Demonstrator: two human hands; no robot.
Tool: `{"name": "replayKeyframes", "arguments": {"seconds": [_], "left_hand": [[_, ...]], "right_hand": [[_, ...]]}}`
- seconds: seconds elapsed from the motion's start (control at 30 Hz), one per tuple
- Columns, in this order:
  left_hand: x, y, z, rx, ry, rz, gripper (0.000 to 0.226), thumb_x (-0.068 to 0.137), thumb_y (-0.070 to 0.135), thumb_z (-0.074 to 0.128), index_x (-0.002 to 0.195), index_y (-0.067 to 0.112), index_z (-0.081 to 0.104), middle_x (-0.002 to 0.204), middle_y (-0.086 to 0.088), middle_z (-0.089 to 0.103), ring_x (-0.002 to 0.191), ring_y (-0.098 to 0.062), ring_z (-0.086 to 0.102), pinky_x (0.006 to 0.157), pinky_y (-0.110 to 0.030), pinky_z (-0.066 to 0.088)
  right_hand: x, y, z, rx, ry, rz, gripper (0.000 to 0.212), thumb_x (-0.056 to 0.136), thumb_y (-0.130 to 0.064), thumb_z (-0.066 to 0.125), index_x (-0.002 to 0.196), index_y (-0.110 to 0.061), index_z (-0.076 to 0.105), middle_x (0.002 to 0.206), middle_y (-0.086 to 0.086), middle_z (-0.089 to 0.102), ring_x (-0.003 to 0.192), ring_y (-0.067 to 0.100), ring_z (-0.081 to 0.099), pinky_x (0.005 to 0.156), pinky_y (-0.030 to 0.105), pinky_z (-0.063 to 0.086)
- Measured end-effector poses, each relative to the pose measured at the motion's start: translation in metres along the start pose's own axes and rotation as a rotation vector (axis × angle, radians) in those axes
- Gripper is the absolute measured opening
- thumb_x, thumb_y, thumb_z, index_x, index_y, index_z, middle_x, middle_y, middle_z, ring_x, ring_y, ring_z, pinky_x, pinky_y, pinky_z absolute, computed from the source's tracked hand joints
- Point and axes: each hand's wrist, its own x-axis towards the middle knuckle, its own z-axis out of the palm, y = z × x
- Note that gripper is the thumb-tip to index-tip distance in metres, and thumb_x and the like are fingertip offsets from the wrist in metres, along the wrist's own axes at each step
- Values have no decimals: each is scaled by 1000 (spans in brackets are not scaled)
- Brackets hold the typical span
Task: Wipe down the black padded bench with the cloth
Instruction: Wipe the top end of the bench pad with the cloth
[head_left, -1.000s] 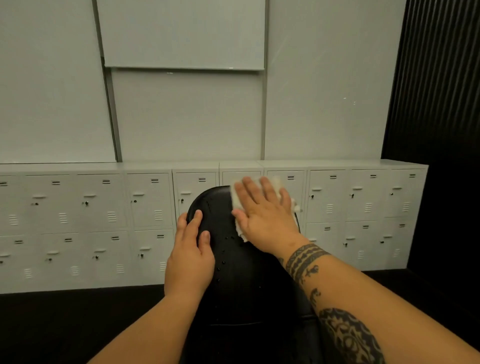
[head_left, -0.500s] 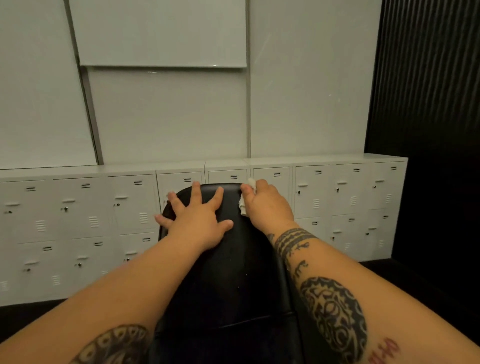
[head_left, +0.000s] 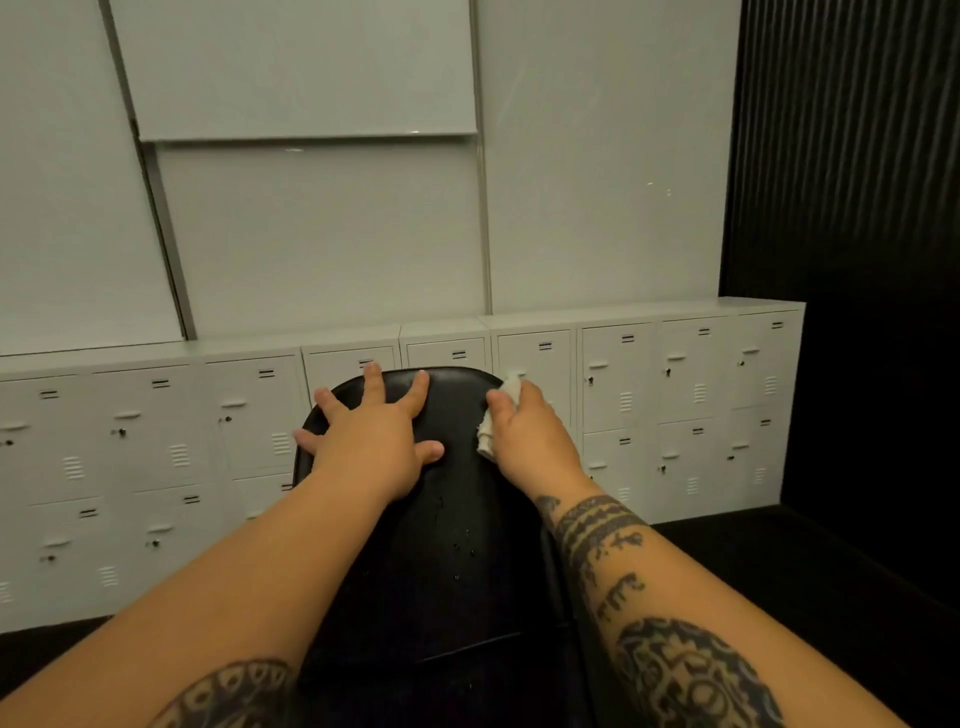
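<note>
Now, our right hand: curled round the bunched cloth, moved from the top of the bench to its right edge.
Left hand: fingers spread flat on the padding.
Meaning: top looks wiped; droplets nearer us remain.

Dim, even indoor light with a greenish cast. Pale glossy wall panels show small glare streaks. The black padded bench and dark ribbed side wall lose detail in shadow. Straight lines bend near the edges, and focus is slightly soft.
</note>
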Motion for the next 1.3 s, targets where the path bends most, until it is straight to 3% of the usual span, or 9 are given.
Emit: {"name": "replayKeyframes", "arguments": {"seconds": [0.13, 0.27, 0.47, 0.57, 0.73, 0.9, 0.97, 1.13, 1.3], "left_hand": [[-3, -14, 18, -85, 79, 26, 72, 96, 72, 40, 152, 65, -4, 167, 14, -24, 152, -39, -25, 110, -83, 5], [-1, -18, 22, -172, 131, 11, 71, 92, 77, 41, 152, 65, 5, 168, 20, -13, 153, -33, -20, 113, -76, 8], [14, -12, 16, -380, 225, -93, 59, 92, 74, 43, 147, 58, 30, 160, 22, 17, 148, -27, 5, 107, -64, 18], [17, -10, 20, -390, 267, -123, 51, 95, 66, 42, 144, 56, 34, 159, 21, 22, 147, -28, 7, 106, -64, 18], [19, -8, 22, -380, 300, -126, 47, 97, 60, 42, 143, 55, 35, 157, 18, 24, 146, -28, 9, 105, -64, 19], [20, -10, 23, -364, 305, -110, 47, 97, 61, 43, 143, 55, 35, 156, 18, 25, 145, -28, 10, 105, -64, 20], [21, -12, 24, -357, 300, -107, 47, 97, 63, 43, 142, 55, 34, 155, 19, 25, 145, -28, 10, 105, -63, 21], [23, -12, 25, -345, 298, -110, 47, 96, 65, 43, 141, 57, 33, 156, 19, 24, 145, -28, 11, 106, -66, 21], [20, -12, 25, -323, 293, -102, 50, 96, 65, 42, 145, 55, 32, 158, 16, 23, 146, -31, 11, 105, -66, 20]], "right_hand": [[0, -12, 5, -257, 35, -251, 56, 101, -55, 33, 152, -33, 25, 156, -3, 31, 136, 30, 37, 104, 52, 38], [-20, 23, -1, 12, -22, -208, 71, 97, -60, 43, 157, -39, 12, 160, -7, 23, 141, 21, 33, 111, 41, 32], [-3, 22, -4, 116, -42, -59, 49, 96, -61, 42, 131, -27, 50, 125, 0, 59, 112, 21, 57, 87, 34, 42], [5, 5, 0, 39, 3, -88, 48, 98, -58, 39, 133, -27, 48, 131, 4, 56, 111, 23, 56, 89, 36, 43], [-36, 27, -2, 50, 21, -150, 71, 96, -62, 43, 156, -35, 18, 153, -7, 35, 135, 16, 41, 106, 37, 36], [-18, 17, 5, 44, 64, -2, 51, 99, -58, 38, 135, -22, 46, 125, 2, 55, 101, 19, 53, 85, 35, 41], [1, 0, 7, -26, 89, -53, 47, 100, -55, 36, 134, -23, 47, 130, 5, 54, 106, 26, 54, 91, 41, 44], [-6, -3, 7, -229, 84, -339, 57, 100, -55, 36, 152, -37, 25, 153, -5, 33, 131, 26, 40, 103, 48, 42], [-64, 30, 8, -194, 107, -50, 75, 98, -63, 33, 157, -26, 6, 140, 11, 40, 119, 31, 50, 96, 45, 44]]}}
